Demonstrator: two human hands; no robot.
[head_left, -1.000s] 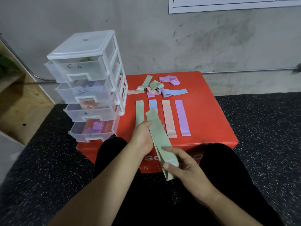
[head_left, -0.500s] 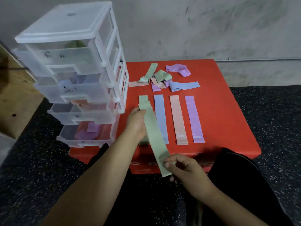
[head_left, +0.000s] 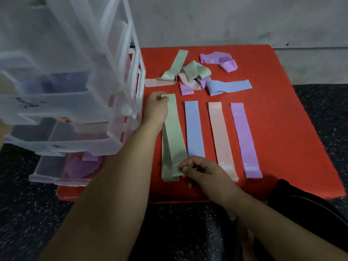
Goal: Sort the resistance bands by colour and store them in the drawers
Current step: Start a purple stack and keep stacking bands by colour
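A green band (head_left: 174,134) lies stretched lengthwise on the red box (head_left: 282,113), partly over another green band beneath it. My left hand (head_left: 157,108) pinches its far end and my right hand (head_left: 197,170) pinches its near end. To its right lie a blue band (head_left: 194,129), a pink band (head_left: 221,140) and a purple band (head_left: 244,138), flat and parallel. The clear plastic drawer unit (head_left: 62,95) stands at the left; its lowest drawer (head_left: 56,172) is open with purple bands inside.
A tangled heap of green, pink, purple and blue bands (head_left: 195,76) lies at the back of the box, with a loose purple band (head_left: 220,61) behind it. A grey wall rises behind. Dark speckled flooring surrounds the box.
Both hands carried the green band from above my lap forward and down onto the box, laying it over the other green band. The camera moved closer.
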